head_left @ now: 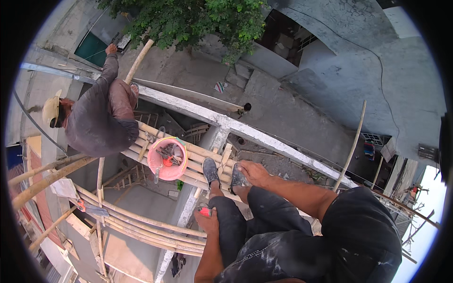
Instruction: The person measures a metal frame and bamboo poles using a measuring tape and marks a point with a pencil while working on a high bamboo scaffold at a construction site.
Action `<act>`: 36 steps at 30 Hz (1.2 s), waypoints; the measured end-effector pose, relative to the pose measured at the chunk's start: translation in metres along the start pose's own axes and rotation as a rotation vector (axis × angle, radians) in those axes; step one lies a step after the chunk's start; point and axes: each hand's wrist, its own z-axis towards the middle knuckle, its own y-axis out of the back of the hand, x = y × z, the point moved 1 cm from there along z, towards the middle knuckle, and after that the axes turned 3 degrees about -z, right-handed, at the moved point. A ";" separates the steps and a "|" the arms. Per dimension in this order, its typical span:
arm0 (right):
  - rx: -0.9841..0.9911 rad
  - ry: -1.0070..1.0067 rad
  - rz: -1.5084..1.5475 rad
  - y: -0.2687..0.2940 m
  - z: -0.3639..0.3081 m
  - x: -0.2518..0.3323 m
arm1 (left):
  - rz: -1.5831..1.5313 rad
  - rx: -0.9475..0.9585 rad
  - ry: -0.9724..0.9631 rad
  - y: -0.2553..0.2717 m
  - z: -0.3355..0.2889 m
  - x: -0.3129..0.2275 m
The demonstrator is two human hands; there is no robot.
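My left hand is closed around a small red object, mostly covered by the fingers, beside my left knee. My right hand reaches down next to my right shoe; its fingers curl together at the shoe's edge, and whatever they grip is hidden. Both my feet rest on a walkway of bamboo poles. Left of my left shoe stands a pink bucket with a yellow handle. Inside it lie several metal tools and a red item.
A co-worker in a cap crouches at the far left of the walkway, one arm stretched toward the wall. Beyond the poles runs a white-edged concrete beam. More bamboo poles cross below left. Ground lies far beneath; an upright pole stands at right.
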 end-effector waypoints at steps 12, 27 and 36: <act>-0.401 -1.176 0.015 0.044 -0.546 -0.204 | -0.043 0.322 0.397 0.173 0.001 0.031; -0.200 -1.261 0.569 -0.106 -0.482 -0.063 | 0.020 0.670 -0.175 0.125 0.085 -0.227; -0.366 -1.423 0.431 -0.193 -0.557 0.013 | 0.253 0.836 0.097 0.109 0.115 -0.244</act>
